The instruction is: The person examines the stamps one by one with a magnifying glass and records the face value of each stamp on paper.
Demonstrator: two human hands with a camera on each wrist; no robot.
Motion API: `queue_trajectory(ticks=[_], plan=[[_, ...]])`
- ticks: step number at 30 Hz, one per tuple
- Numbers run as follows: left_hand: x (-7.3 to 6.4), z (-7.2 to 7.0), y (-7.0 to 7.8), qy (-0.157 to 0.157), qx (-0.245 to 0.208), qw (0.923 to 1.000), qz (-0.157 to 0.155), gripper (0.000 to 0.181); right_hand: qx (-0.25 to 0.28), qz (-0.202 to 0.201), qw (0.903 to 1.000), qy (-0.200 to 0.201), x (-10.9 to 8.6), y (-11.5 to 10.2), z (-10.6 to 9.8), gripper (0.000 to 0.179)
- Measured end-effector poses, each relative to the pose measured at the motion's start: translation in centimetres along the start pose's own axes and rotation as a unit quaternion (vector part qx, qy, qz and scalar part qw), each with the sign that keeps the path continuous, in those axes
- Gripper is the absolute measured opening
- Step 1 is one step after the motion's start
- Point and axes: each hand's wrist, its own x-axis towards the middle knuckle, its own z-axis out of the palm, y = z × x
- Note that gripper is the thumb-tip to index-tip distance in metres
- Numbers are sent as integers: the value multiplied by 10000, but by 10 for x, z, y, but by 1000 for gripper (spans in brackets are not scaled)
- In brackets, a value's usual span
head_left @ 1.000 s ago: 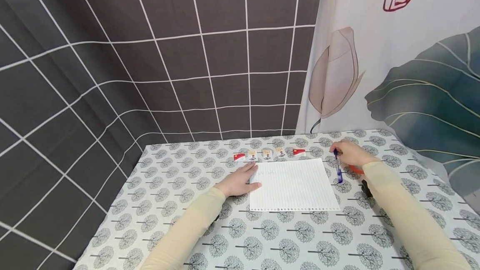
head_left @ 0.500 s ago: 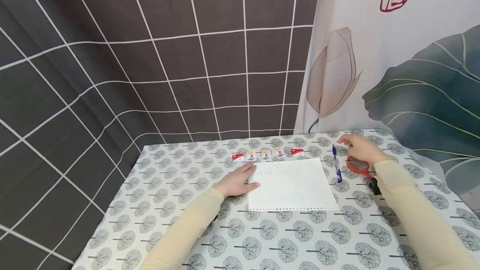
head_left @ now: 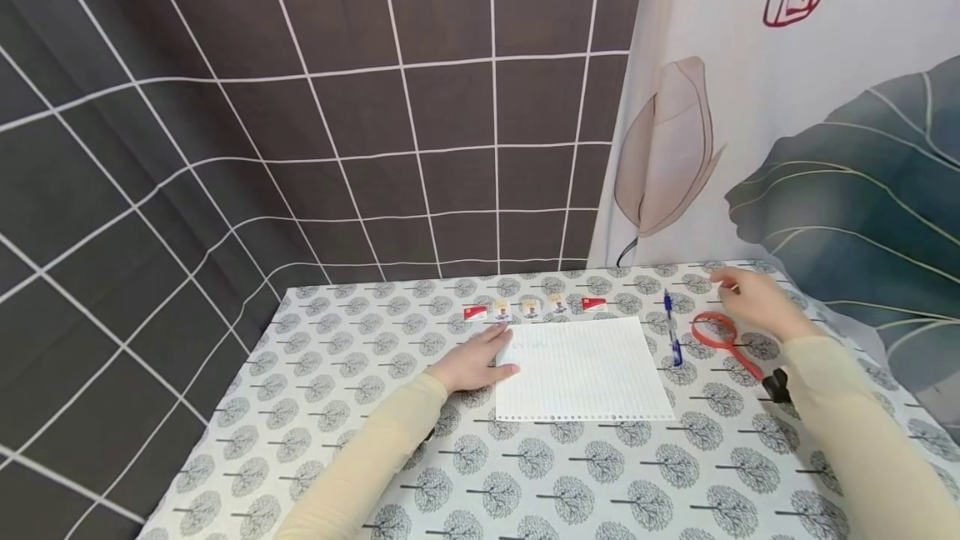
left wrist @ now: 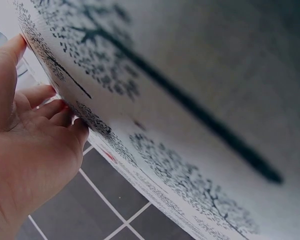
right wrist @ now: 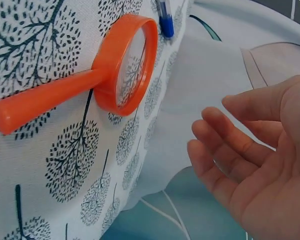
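My left hand (head_left: 472, 363) rests flat at the left edge of a lined sheet of paper (head_left: 588, 373), its fingertips and thumb over that edge. Faint writing shows near the sheet's top left. My right hand (head_left: 761, 302) hangs above the table with nothing in it, fingers loosely bent, as the right wrist view also shows (right wrist: 255, 150). Just left of it lies an orange-red magnifying glass (right wrist: 50, 102), its handle slanting toward the right sleeve. A blue pen (head_left: 677, 352) lies lengthwise between the paper and the magnifying glass.
Behind the paper lie two red-and-white cards, one at the left (head_left: 475, 313) and one at the right (head_left: 594, 304), with small picture cards (head_left: 532, 309) between them. A tree-print cloth (head_left: 337, 386) covers the table. A dark grid curtain (head_left: 450, 173) hangs behind.
My right hand has let go of the pen's far end and moved right, away from it. The magnifying glass, partly hidden before, now shows. My left hand has stayed on the paper.
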Motion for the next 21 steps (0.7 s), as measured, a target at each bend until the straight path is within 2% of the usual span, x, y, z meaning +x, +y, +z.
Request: queue_trajectory(ticks=[8,12,15,21], plan=[[0,-1,1,-22,-32,10000,-44,77,46,263,9972,696,-17,1,3,36],[0,0,0,-17,-46,10000,-22,77,40,304,9954,905,-25,4,8,36],[0,1,0,1,-36,10000,-5,77,58,318,9952,920,-30,6,11,37],[0,2,0,10,-32,10000,-33,77,179,695,9955,626,-43,3,17,42]])
